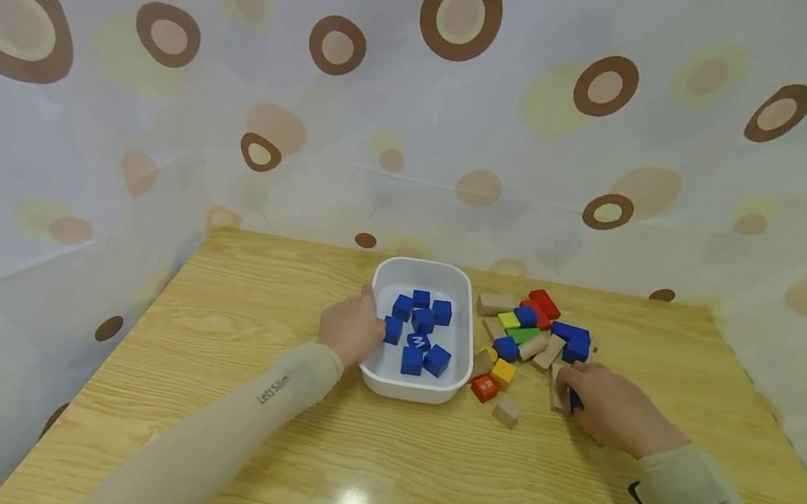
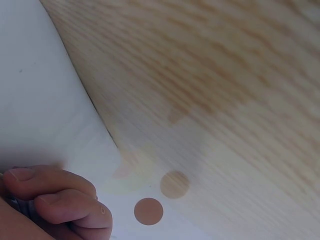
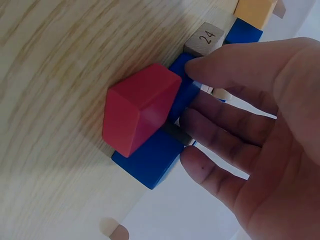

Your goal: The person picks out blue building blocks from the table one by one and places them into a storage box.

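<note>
At the left side of a white plastic tub (image 1: 411,391), my left hand (image 1: 352,328) grips the rim with curled fingers. Several blue cubes (image 1: 411,361) lie inside the tub, one marked with a white letter. My right hand (image 1: 607,407) is low over the table, right of the block pile. In the right wrist view its thumb and fingers pinch a blue block (image 3: 184,92) from either side. A red block (image 3: 135,110) with slanted faces stands beside it, close to another blue block (image 3: 150,157). The hand hides part of these in the head view.
Mixed blocks lie right of the tub: a green block (image 1: 523,335), a yellow block (image 1: 502,373), a red block (image 1: 484,388) and a plain wooden block (image 1: 507,411). A wooden block (image 3: 205,39) marked 24 is near my thumb. Patterned cloth (image 1: 415,161) hangs behind the table.
</note>
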Available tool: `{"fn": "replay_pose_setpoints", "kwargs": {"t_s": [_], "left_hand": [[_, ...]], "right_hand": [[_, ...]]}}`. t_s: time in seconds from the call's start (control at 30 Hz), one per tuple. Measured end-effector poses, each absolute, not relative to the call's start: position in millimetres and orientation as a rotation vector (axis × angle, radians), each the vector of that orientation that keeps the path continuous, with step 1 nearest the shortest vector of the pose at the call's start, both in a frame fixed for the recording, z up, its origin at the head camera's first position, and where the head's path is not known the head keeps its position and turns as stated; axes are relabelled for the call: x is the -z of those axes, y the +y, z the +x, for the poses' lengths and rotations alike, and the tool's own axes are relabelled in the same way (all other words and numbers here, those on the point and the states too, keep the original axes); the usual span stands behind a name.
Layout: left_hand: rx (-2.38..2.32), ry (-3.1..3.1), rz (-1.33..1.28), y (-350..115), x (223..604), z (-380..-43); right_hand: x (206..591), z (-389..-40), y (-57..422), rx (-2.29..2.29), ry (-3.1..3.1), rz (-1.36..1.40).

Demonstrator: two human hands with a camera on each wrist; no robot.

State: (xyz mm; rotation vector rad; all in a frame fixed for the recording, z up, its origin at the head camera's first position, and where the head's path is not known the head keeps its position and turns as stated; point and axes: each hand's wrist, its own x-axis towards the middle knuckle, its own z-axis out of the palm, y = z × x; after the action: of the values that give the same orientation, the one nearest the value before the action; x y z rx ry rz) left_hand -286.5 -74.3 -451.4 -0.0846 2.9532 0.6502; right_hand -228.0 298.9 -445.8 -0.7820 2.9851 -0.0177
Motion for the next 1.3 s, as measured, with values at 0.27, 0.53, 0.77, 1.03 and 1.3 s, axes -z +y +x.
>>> {"fn": "replay_pose_setpoints", "kwargs": {"t_s": [0.27,0.53,0.77,1.03,1.3], "left_hand": [[-0.657,2.963,-0.083,-73.6,452.0,-286.1],[-0.647,2.960,-0.089,-74.4,453.0,-287.8],[-0.684,2.947,-0.073,-74.9,451.5,-288.2],[-0.656,2.956,-0.085,-75.1,451.1,-288.8],[-0.676,2.937,-0.090,-74.9,451.9,-288.3]], "right_hand": [[441.5,-227.0,297.2,-0.005,3.005,-0.842],[423.1,-226.3,287.7,-0.055,3.000,-0.839],[409.1,-226.2,273.9,-0.040,3.001,-0.800],[393.5,-230.2,244.6,0.009,3.011,-0.815],[382.1,-238.6,211.5,0.074,3.019,-0.900]]}}
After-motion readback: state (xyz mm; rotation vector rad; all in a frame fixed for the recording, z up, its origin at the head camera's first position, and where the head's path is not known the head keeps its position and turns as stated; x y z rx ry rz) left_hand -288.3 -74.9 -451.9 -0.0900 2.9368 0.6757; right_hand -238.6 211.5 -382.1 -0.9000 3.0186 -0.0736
